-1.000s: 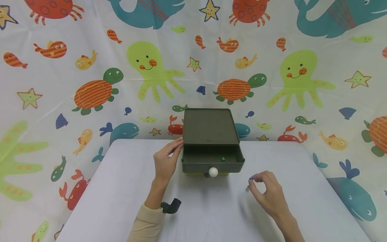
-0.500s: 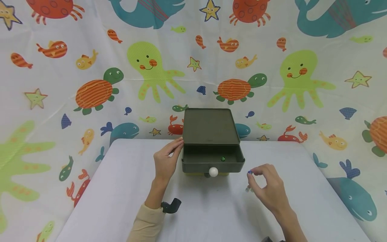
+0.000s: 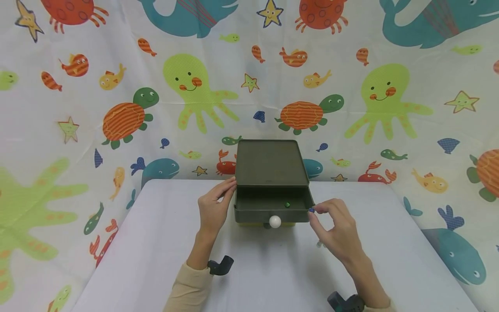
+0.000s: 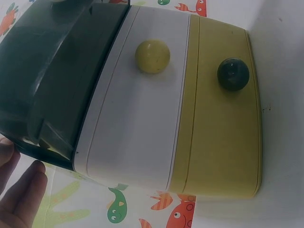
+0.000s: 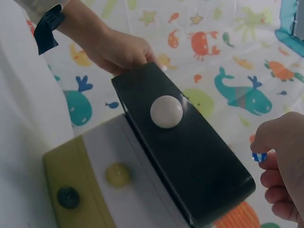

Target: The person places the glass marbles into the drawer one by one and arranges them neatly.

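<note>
A small chest of drawers (image 3: 270, 162) stands on the white table, its dark green top drawer (image 3: 255, 215) pulled out. Inside that drawer lies a small green piece (image 3: 287, 204). My left hand (image 3: 213, 208) touches the chest's upper left side with fairly straight fingers; in the left wrist view, the fingertips (image 4: 35, 178) sit at the green part's edge. Between thumb and index finger, my right hand (image 3: 338, 229) pinches a small blue marble-like piece (image 5: 259, 156) with white on it. This hand is at the drawer's front right corner.
A white knob (image 3: 275, 222) sticks out from the top drawer. Below are a white drawer (image 4: 133, 104) with a yellow knob and a yellow drawer (image 4: 216, 128) with a green knob. Small clear pieces (image 3: 319, 244) lie on the table by my right hand. A sea-animal cloth hangs behind.
My right hand has moved up and left with the blue piece, from over the table to the drawer's right corner. My left hand and the chest have stayed put.
</note>
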